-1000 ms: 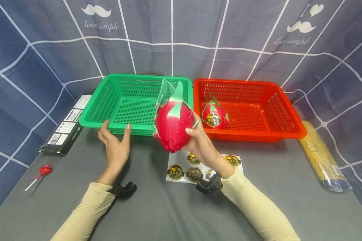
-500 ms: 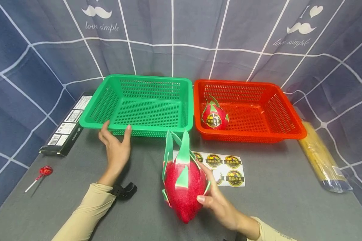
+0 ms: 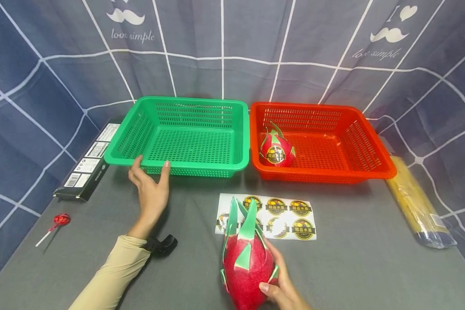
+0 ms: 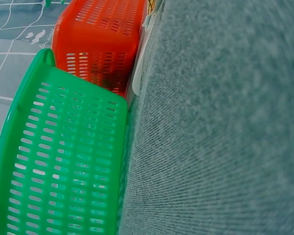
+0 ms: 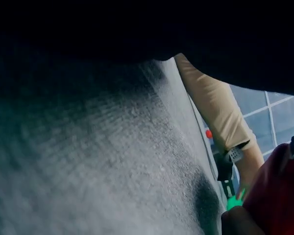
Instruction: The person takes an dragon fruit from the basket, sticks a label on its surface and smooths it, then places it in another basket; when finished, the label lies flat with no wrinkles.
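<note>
A large red dragon fruit with green leaf tips is in my right hand at the front of the head view. My thumb lies on its near face, and most of the fingers are hidden behind it. Part of the dragon fruit appears dark in the right wrist view. My left hand touches the front rim of the green basket with thumb and fingertips. Inside the red basket sits another dragon fruit bearing a round black-and-gold sticker.
A sheet of round stickers lies behind the held fruit. To the left are a black-and-white box and a red lollipop. A yellow plastic-wrapped pack lies at the right. A blue checked curtain hangs behind the baskets.
My right hand has brought the dragon fruit from in front of the green basket toward me and slightly right, uncovering the basket and much of the sticker sheet. My left hand stays put.
</note>
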Tool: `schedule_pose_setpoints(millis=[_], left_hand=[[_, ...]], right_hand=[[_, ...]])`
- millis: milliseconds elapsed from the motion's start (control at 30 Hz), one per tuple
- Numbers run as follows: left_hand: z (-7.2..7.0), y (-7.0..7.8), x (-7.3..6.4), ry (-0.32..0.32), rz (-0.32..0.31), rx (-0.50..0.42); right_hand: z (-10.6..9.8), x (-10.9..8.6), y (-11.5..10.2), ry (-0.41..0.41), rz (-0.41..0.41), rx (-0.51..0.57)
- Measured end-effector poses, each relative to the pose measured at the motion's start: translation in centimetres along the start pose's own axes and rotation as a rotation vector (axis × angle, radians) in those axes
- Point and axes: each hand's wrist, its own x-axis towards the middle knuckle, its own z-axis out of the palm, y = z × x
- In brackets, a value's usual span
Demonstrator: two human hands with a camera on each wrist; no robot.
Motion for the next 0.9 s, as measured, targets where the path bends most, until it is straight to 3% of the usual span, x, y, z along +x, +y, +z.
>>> schedule_pose_setpoints(millis=[433, 667, 733, 900], left_hand=[[0.2, 0.0, 0.1, 0.006, 0.009, -0.007], [0.1, 0.0, 0.1, 0.014, 0.010, -0.008], [0.1, 0.0, 0.1, 0.008, 0.011, -0.011], [0.1, -0.1, 0.0, 0.008, 0.017, -0.017]], right_hand=[[1.1, -0.3, 0.1, 0.152, 0.016, -0.111], [2.1, -0.1, -0.2, 0.247, 0.206, -0.176], [2.2, -0.1, -0.2, 0.269, 0.227, -0.173], [2.5, -0.1, 0.0, 0.267, 0.155, -0.224]])
